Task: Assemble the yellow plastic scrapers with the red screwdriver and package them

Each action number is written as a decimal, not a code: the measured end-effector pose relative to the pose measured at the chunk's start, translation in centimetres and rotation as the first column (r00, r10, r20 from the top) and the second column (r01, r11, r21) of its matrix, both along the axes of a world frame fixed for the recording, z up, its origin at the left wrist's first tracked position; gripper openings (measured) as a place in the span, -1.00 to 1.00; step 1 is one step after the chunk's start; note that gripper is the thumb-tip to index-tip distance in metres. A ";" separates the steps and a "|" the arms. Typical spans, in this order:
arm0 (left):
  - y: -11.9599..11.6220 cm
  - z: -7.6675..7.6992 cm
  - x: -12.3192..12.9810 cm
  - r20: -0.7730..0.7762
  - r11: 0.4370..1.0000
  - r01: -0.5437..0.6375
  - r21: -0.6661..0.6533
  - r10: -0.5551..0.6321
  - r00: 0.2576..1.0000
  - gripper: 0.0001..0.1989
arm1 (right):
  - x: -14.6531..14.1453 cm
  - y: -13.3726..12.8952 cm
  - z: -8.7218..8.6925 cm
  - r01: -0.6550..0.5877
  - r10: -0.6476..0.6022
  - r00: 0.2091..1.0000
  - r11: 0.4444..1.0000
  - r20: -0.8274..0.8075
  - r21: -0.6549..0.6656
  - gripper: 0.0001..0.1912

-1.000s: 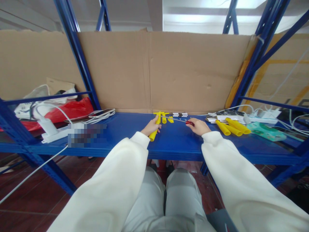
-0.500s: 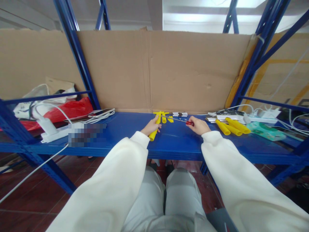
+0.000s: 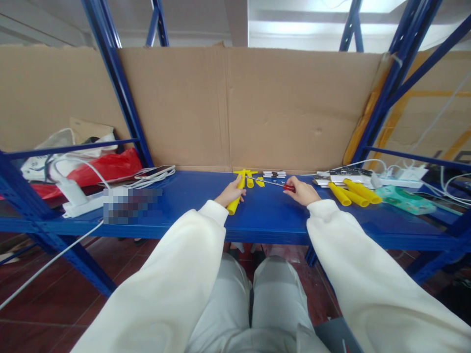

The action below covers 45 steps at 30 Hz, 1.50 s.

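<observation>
My left hand (image 3: 229,192) is closed around a yellow tube-handled piece (image 3: 232,208) that has a crosswise top end. In my right hand (image 3: 303,191) is the red handle of a screwdriver (image 3: 289,187), its long metal shaft pointing left. The shaft's tip meets the upper part of the yellow piece, just above my left fingers; the exact contact point is too small to make out. Beside it on the shelf lie another yellow piece (image 3: 250,182) and a smaller yellow part (image 3: 259,183). Several tiny bits, perhaps screws, lie near the shaft.
Small black-and-white strips (image 3: 274,174) lie at the cardboard backing (image 3: 294,108). To the right are several yellow tubes (image 3: 356,198), a green packet (image 3: 406,200) and a power strip (image 3: 403,179). Another power strip (image 3: 88,200) and a phone with cables (image 3: 156,171) are on the left.
</observation>
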State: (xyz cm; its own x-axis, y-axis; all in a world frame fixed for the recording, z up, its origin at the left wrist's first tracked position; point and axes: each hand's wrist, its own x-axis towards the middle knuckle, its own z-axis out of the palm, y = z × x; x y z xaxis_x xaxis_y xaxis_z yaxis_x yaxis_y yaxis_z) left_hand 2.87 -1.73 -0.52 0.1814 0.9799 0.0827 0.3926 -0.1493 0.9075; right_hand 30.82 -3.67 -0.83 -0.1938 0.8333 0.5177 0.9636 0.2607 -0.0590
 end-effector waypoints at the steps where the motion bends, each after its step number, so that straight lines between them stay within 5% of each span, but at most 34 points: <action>1: 0.0 0.0 0.0 -0.001 1.000 -0.001 -0.002 0.001 1.000 -0.22 | 0.0 0.0 0.1 0.007 -0.007 1.000 1.000 0.006 -0.005 -0.78; 10: -0.1 0.1 0.0 0.000 1.000 0.001 -0.003 -0.001 1.000 -0.21 | -0.3 -0.4 0.2 -0.012 0.011 0.999 1.000 0.037 0.013 -0.90; 45: -0.3 0.3 0.0 0.008 1.000 0.003 -0.012 -0.003 1.000 -0.20 | 0.0 -0.6 0.3 -0.087 0.086 0.995 0.996 0.054 0.009 -0.83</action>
State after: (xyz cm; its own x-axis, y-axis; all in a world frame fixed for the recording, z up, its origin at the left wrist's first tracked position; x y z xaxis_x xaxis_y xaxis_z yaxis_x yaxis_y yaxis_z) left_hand 2.86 -2.02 -0.21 0.1835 0.9803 0.0724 0.3854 -0.1395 0.9122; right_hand 30.83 -4.22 -0.56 -0.2923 0.8062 0.5143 0.9391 0.3437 -0.0049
